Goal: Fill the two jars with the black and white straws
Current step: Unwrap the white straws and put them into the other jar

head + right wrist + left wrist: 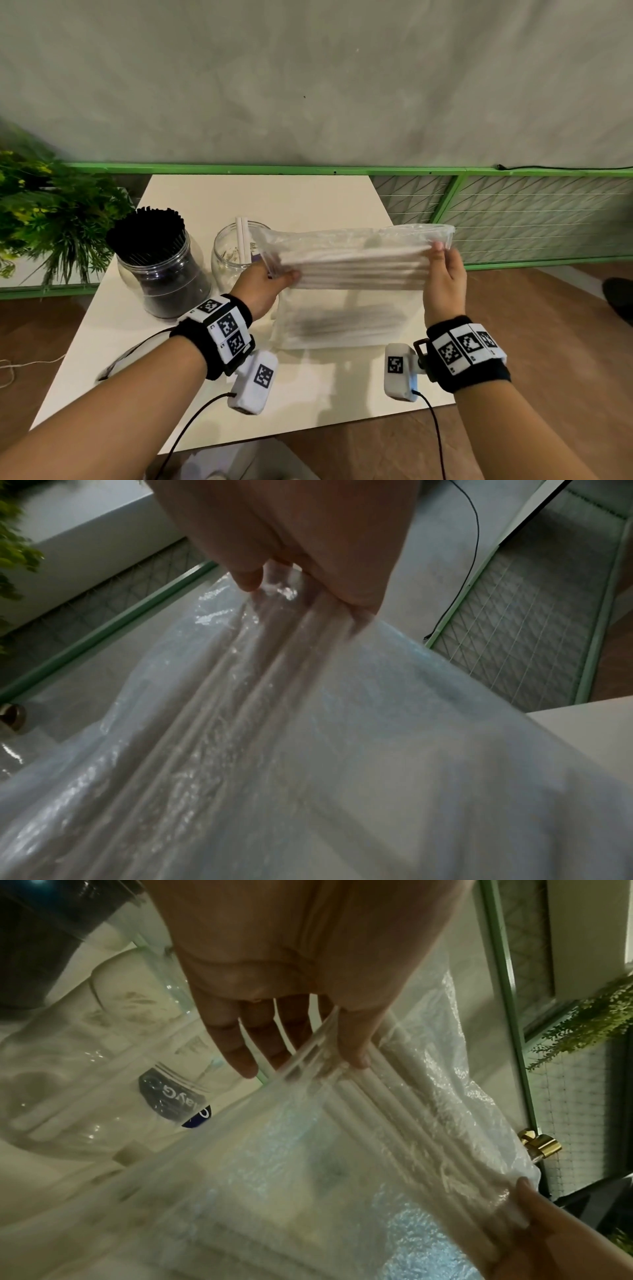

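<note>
A clear plastic bag (346, 308) of white straws (356, 270) hangs above the white table (191, 404), held level between both hands. My left hand (270, 274) pinches the bag's left end, thumb on the straws (394, 1104). My right hand (442, 260) pinches the right end through the plastic (308, 723). At the table's left stands a glass jar (164, 274) packed with black straws (147, 233). Beside it a second glass jar (229, 257) holds two white straws (243, 240) and is partly hidden by the bag.
A leafy green plant (44, 219) stands left of the table. A green-framed wire fence (513, 212) runs behind the table under a grey wall. Wooden floor (534, 308) lies to the right. Sensor cables (191, 421) trail from both wrists over the near table edge.
</note>
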Motion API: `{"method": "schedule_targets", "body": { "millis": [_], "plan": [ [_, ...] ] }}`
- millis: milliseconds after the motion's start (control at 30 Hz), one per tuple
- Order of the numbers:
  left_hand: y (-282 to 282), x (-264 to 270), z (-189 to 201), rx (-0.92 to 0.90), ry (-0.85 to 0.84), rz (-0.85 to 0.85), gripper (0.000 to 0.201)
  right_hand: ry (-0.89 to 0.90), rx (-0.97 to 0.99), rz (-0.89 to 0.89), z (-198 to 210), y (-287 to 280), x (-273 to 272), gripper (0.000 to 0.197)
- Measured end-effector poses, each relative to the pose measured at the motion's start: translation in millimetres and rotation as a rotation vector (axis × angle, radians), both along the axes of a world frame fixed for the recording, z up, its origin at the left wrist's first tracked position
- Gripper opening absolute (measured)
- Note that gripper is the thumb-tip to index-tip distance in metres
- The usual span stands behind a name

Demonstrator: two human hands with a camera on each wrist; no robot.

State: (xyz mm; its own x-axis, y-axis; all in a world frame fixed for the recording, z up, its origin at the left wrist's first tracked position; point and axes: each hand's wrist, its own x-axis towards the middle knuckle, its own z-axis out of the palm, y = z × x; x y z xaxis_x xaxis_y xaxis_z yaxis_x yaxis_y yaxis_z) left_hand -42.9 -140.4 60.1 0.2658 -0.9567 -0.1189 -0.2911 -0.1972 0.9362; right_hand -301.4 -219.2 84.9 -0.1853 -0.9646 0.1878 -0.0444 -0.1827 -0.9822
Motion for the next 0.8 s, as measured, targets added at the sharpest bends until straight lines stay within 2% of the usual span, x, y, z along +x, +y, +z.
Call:
{"method": "schedule_targets", "body": {
  "millis": [267,400,600,700,800],
  "plan": [
    [-3.9,1.4,4.9,-0.007,-0.013,0.048,0.026,0.004,-0.006,-0.055,2.9,-10.1,-7.4,0.028],
    [-3.2,5.3,7.4,-0.010,0.031,0.036,0.013,0.062,-0.002,-0.100,0.3,-13.2,-8.4,0.027],
    [1.9,9.6,12.8,-0.008,0.016,-0.031,0.025,0.163,0.011,-0.138,1.1,-19.1,-10.6,0.032],
    [-2.7,12.2,13.3,-0.062,-0.042,0.080,0.007,0.211,-0.029,-0.175,3.8,-22.6,-12.7,0.035],
    [-4.1,13.3,16.1,-0.114,-0.080,0.163,0.016,0.250,-0.047,-0.215,4.1,-24.7,-15.3,0.032]
  ]
}}
